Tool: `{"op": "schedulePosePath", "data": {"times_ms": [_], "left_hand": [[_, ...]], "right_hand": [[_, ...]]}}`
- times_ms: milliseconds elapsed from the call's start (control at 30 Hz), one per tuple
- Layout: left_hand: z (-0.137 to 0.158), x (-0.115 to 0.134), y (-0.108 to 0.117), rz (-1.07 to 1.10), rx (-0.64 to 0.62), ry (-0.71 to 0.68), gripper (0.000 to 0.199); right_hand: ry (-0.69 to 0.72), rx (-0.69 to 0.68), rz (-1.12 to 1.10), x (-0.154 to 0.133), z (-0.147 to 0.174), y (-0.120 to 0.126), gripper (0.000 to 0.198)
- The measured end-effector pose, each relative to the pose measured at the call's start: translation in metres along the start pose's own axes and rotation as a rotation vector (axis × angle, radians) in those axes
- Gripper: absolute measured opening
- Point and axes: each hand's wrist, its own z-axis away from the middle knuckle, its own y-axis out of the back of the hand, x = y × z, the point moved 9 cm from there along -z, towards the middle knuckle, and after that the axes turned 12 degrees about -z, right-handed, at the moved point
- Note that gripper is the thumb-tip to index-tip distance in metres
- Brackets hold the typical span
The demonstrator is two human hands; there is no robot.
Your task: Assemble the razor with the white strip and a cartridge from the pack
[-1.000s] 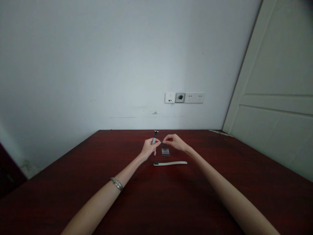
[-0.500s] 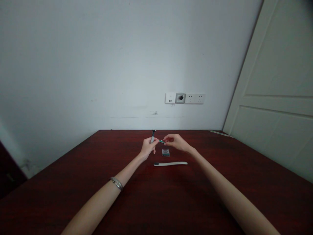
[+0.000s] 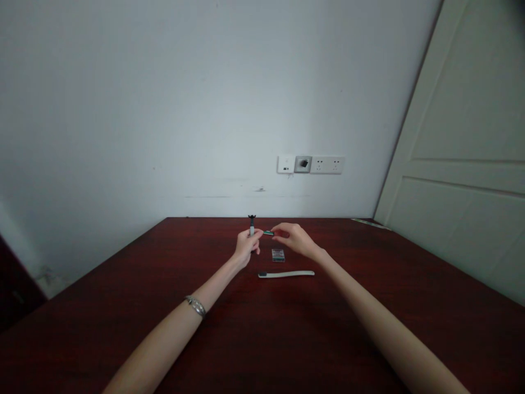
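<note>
My left hand is closed around a razor handle, grey below with a black forked top, held upright above the table. Between the two hands is a small green and dark strip, which looks like a razor blade cartridge. My right hand pinches its right end, while its left end meets my left thumb and fingertip. Below the hands lies a small clear plastic case with parts inside. Nearer to me is a white toothbrush with dark bristles at its left end.
The dark red wooden table reaches back to a pale wall. Sockets and switch plates are set in the wall. A pale panelled door or board leans at the right, with a thin strip near its foot.
My left hand has shifted slightly left and turned the razor handle, so its forked top now shows. The green strip has moved a little left and up, with my right hand following.
</note>
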Motion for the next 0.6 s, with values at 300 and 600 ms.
{"op": "schedulePosePath", "data": {"times_ms": [300, 600], "left_hand": [[0.002, -0.003, -0.004, 0.067, -0.034, 0.055, 0.030], [0.003, -0.006, -0.007, 0.095, -0.063, 0.074, 0.031]], "right_hand": [[0.054, 0.023, 0.121, -0.010, 0.002, 0.000, 0.021], [0.089, 0.016, 0.162, -0.011, 0.005, -0.002, 0.023]]}}
